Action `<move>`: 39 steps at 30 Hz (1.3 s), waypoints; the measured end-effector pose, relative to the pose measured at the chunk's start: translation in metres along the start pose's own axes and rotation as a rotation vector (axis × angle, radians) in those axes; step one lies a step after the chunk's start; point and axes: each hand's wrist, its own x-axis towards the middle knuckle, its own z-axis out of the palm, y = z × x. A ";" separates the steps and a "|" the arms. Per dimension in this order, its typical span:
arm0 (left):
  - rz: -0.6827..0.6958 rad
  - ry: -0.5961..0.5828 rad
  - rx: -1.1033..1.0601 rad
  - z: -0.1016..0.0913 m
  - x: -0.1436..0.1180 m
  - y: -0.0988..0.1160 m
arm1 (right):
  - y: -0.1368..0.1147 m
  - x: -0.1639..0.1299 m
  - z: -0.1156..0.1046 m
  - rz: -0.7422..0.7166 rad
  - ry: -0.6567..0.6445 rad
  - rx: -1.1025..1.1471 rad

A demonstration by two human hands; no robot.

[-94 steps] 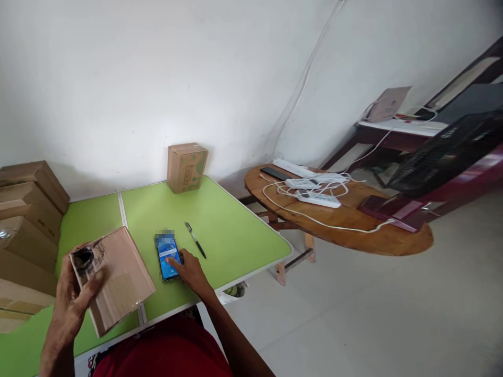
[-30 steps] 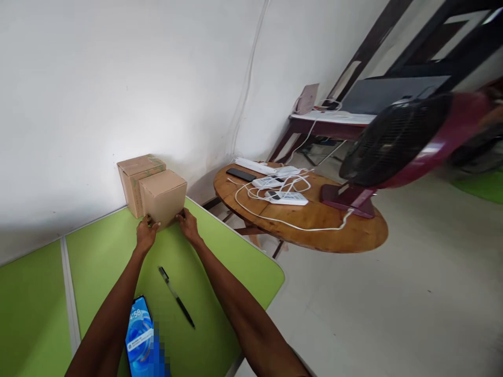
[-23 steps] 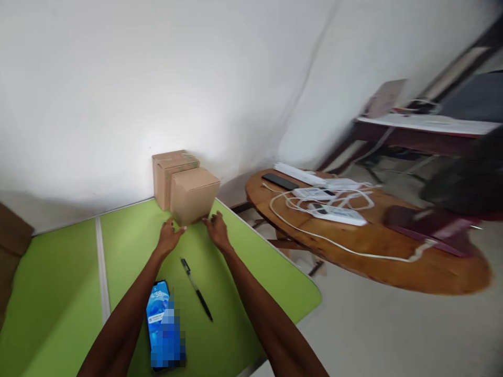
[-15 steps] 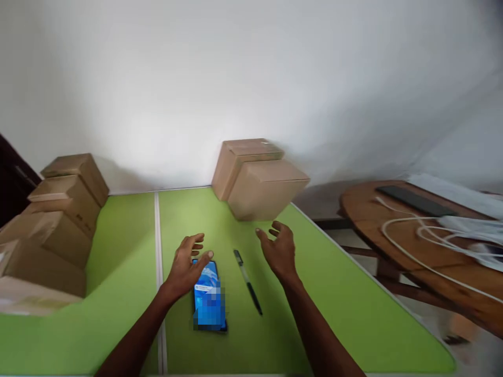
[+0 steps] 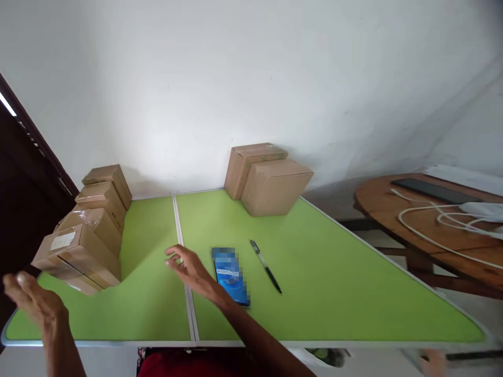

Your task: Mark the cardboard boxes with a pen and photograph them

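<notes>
My left hand [image 5: 38, 303] is raised at the far left, fingers apart and holding nothing, near the closest cardboard box [image 5: 80, 256]. That box bears a white label and brown tape, and heads a row of several boxes along the table's left side. Over the table's middle seam hovers my right hand [image 5: 190, 269], empty, with its fingers slightly bent and the thumb apart. A smartphone [image 5: 229, 277] with a lit blue screen lies just right of it, partly blurred out. Beside the phone is a black-and-clear pen [image 5: 266, 267].
Two more cardboard boxes [image 5: 277, 188] stand against the wall at the back of the green table [image 5: 334, 283]. To the right, a round wooden table [image 5: 377, 196] carries a dark flat object [image 5: 434, 191] and white cables [image 5: 416, 224]. A dark door [image 5: 23, 193] is at the left.
Both hands have swung left: the right from beside the pen to the table seam, the left from the phone to the row of boxes. The view has shifted too.
</notes>
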 end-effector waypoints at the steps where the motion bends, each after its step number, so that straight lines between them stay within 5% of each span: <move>1: -0.034 0.044 -0.029 0.004 0.001 -0.006 | -0.003 0.003 0.017 0.000 -0.048 0.033; 6: -0.102 0.007 -0.133 0.032 -0.032 -0.009 | -0.019 0.036 0.084 0.035 -0.175 0.234; 10: 0.064 -0.120 -0.017 0.040 -0.061 0.004 | -0.023 0.059 0.101 0.034 -0.174 0.449; 15: 0.463 -0.178 0.078 0.071 -0.079 0.025 | -0.015 0.058 0.084 0.122 -0.047 0.645; 20: 0.632 -0.261 0.038 0.101 -0.110 0.043 | -0.014 0.045 0.063 0.087 0.112 0.799; 25: 0.561 -0.371 -0.050 0.102 -0.126 0.052 | -0.008 0.032 0.033 0.038 0.206 0.757; 28: 0.420 -0.302 -0.079 0.097 -0.119 0.054 | -0.005 0.022 0.009 -0.026 0.281 0.739; 31: 0.268 -0.240 -0.050 0.098 -0.109 0.051 | -0.006 0.012 -0.011 0.003 0.260 0.836; 34: 0.143 -0.324 -0.089 0.105 -0.104 0.044 | -0.007 0.005 -0.019 0.081 0.186 0.964; 39: 0.280 -0.390 -0.035 0.114 -0.096 0.030 | -0.012 0.001 -0.023 0.140 0.124 0.939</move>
